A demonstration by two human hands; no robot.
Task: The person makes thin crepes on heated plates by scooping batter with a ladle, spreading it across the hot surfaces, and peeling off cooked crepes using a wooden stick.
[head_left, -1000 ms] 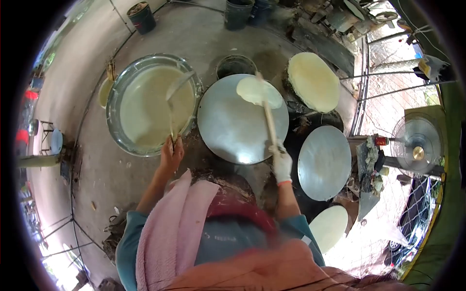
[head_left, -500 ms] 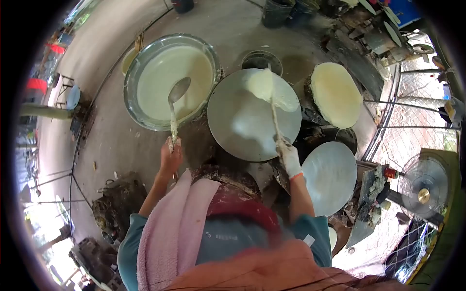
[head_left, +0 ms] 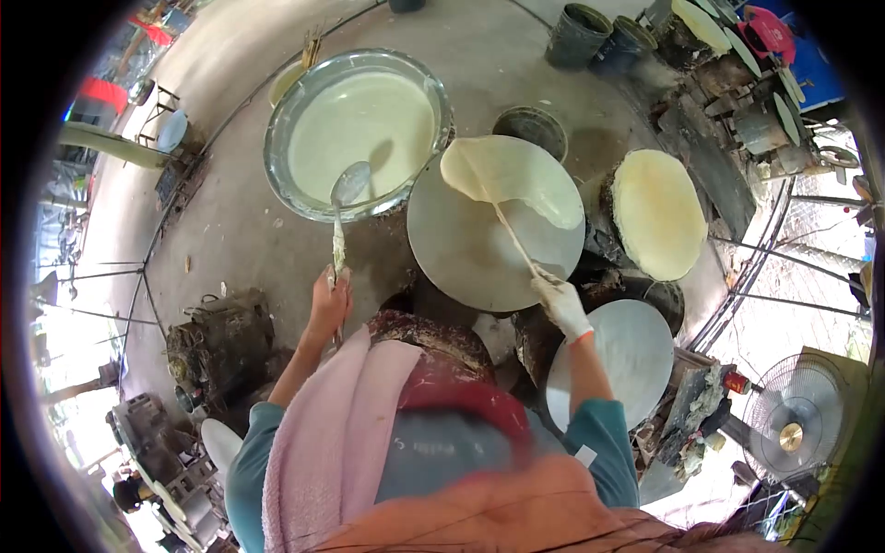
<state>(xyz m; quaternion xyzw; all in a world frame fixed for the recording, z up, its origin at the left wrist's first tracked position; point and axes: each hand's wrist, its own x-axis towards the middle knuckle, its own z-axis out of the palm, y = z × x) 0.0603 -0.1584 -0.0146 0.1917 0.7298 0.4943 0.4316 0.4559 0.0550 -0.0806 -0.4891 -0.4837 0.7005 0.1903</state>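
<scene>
My left hand (head_left: 330, 302) is closed around the handle of a large metal spoon (head_left: 350, 184), whose bowl is over the near rim of a wide metal basin (head_left: 279, 189) of pale batter (head_left: 355, 129). My right hand (head_left: 562, 306), in a whitish glove, grips a long thin batter-smeared stick (head_left: 513, 232). The stick reaches across a round grey griddle (head_left: 489, 267). Its far end is lost in a layer of pale batter (head_left: 525, 175) that covers the far part of the griddle.
Right of the griddle is a round stand topped with a pale yellow sheet (head_left: 659, 214). A grey disc (head_left: 613, 364) lies near my right forearm. Behind the griddle stands a dark bucket (head_left: 530, 134). A fan (head_left: 793, 419) is at far right, a dark machine (head_left: 221, 350) at left.
The stick's far end has swung left, and the batter now spreads wider along the griddle's far edge. The spoon stays near the basin. The whole view has shifted slightly.
</scene>
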